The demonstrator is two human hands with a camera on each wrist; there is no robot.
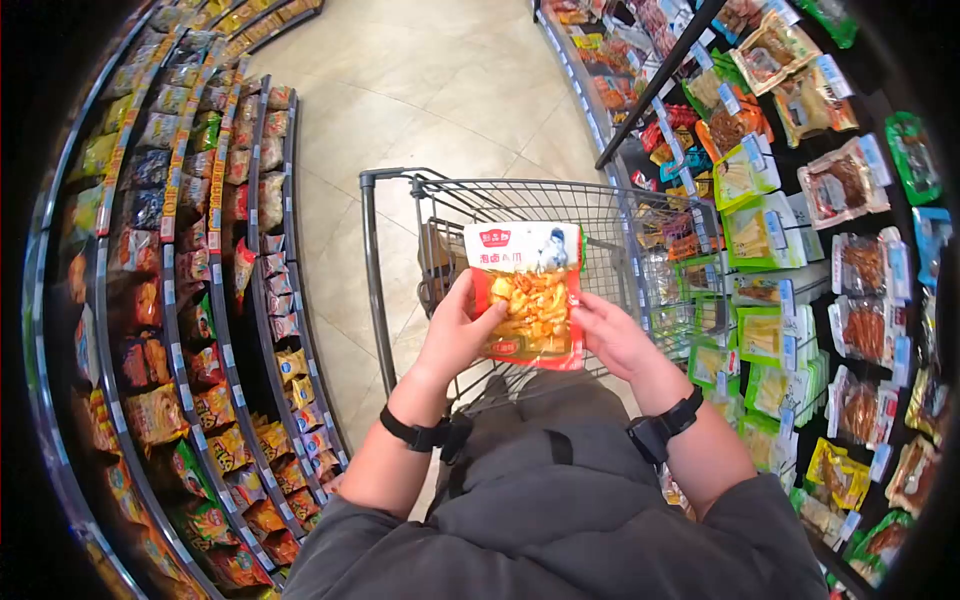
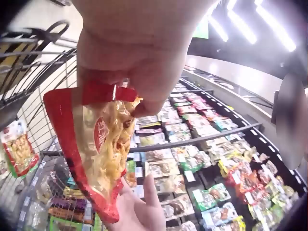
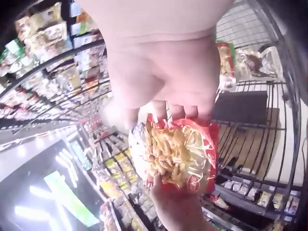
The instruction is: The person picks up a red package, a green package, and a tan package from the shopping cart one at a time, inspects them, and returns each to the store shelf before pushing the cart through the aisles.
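Observation:
A red and white food packet point(image 1: 525, 290) with a clear window, yellowish pieces inside, is held upright in front of the body, above a shopping cart. My left hand point(image 1: 455, 330) grips its left edge, the thumb lying across the front. On the opposite edge is my right hand point(image 1: 618, 338), its fingers going behind the packet. In the left wrist view the right hand's thumb point(image 2: 150, 190) stands straight, off the packet's front. The right wrist view shows the right fingers point(image 3: 178, 111) along the red edge, their tips hidden.
The wire cart point(image 1: 375, 270) stands against my front, with packets point(image 3: 260, 62) lying in it. Shelves of bagged snacks point(image 1: 150, 270) run along the left, and racks of hanging packets point(image 1: 860, 330) along the right. Tiled floor point(image 1: 430, 90) stretches ahead between them.

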